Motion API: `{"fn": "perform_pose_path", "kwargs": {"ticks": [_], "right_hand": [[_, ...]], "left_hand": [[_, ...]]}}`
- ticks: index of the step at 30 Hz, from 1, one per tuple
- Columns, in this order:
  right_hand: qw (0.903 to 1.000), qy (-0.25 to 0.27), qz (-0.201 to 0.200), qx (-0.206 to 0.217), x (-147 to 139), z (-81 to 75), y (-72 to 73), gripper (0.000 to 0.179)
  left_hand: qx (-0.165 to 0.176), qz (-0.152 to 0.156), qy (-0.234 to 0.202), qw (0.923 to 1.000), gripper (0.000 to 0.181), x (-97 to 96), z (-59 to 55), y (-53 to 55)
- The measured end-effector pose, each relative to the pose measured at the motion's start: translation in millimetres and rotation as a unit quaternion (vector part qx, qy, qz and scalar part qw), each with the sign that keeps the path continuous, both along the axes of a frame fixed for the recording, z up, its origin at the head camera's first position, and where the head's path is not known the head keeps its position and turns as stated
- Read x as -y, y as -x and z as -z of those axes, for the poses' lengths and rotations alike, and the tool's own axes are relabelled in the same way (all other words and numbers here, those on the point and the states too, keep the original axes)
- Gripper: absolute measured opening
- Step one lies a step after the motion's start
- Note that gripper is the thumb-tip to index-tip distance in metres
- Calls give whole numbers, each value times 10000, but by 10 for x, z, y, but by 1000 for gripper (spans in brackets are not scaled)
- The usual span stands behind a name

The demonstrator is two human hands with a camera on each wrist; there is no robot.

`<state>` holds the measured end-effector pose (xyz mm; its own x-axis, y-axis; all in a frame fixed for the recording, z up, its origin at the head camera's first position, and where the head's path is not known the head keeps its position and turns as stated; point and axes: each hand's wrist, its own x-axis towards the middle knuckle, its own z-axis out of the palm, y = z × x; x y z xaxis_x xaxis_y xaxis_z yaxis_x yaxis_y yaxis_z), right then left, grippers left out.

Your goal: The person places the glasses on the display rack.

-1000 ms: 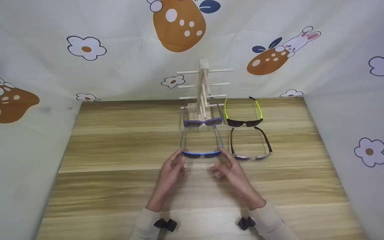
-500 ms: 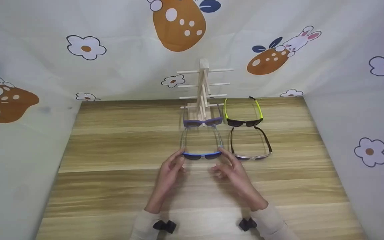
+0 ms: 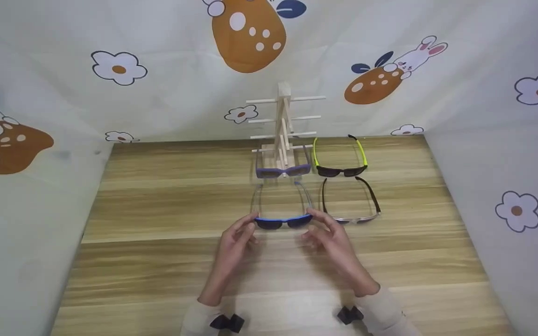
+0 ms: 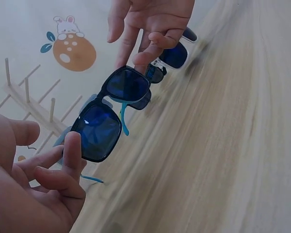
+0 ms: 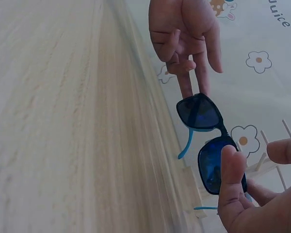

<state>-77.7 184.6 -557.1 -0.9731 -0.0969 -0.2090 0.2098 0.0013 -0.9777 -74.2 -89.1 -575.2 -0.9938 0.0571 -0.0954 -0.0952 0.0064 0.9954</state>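
Blue-framed sunglasses (image 3: 284,219) with dark lenses are held between both hands, temples unfolded and pointing away from me. My left hand (image 3: 235,238) pinches the left corner of the frame between two fingers. At the opposite corner, my right hand (image 3: 332,238) pinches the frame the same way. The left wrist view shows the dark blue lenses (image 4: 98,133) facing the person, one fingertip overlapping the nearer lens. Just behind them, purple sunglasses (image 3: 269,173) sit at the foot of a wooden rack (image 3: 284,121).
Sunglasses with yellow temples (image 3: 363,154) lie right of the rack's base. Nearer, a clear-fronted pair with dark temples (image 3: 374,196) lies beside my right hand. Wooden pegs stick out both sides of the rack. A printed cloth (image 3: 175,102) hangs behind the wooden tabletop (image 3: 157,205).
Both hands have drawn the blue sunglasses slightly toward the person, widening the gap to the purple pair. More of the lenses shows now. The other sunglasses and the rack stay put.
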Motion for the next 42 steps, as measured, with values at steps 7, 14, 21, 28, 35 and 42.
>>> {"fn": "perform_pose_path", "kwargs": {"ticks": [7,14,21,28,35,42], "right_hand": [[9997,59,165,-168,-10,-24,1,38],[9996,146,161,-202,-21,-34,0,34],[9993,250,200,-186,-31,-56,-11,31],[9987,269,331,-294,-40,-94,-29,27],[9977,424,464,-267,-42,-165,-66,25],[9957,663,509,-407,-39,-227,-105,22]], "left_hand": [[-21,-131,-28,9999,38,16,-96,-38],[-40,-198,-244,9995,33,20,-142,-53],[15,-262,-294,9992,30,14,-160,-61],[-37,-274,-385,9989,26,4,-181,-74],[127,-282,-508,9982,27,-15,-271,-93],[176,-305,-409,9985,26,-37,-356,-117]]}}
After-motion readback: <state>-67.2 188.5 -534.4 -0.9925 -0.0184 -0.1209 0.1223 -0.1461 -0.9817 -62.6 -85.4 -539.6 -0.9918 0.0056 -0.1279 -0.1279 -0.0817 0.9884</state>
